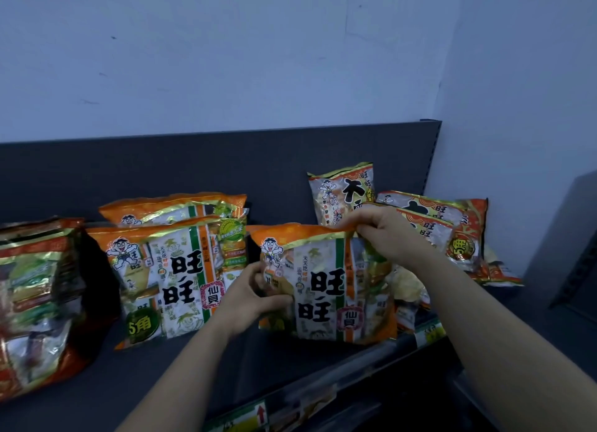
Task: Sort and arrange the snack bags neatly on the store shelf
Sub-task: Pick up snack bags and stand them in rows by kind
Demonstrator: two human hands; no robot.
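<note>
Held bag: an orange-and-white snack bag (pixel 323 286) stood upright on the dark shelf (pixel 161 376), right of centre and near the front edge.
Left hand: the left hand (pixel 252 299) gripped the bag's left edge about halfway down, with its fingers curled round it.
Right hand: the right hand (pixel 384 231) pinched the bag's top seam near the right corner.
Left neighbours: two matching bags (pixel 171 276) stood one behind the other just beside it. A further stack (pixel 35 302) leaned at the far left.
Right neighbours: a red-and-gold bag (pixel 339 192) stood against the back panel (pixel 226 166). More red bags (pixel 452 231) lay tilted towards the corner.
Shelf front: price labels (pixel 245 415) ran along the rail.
</note>
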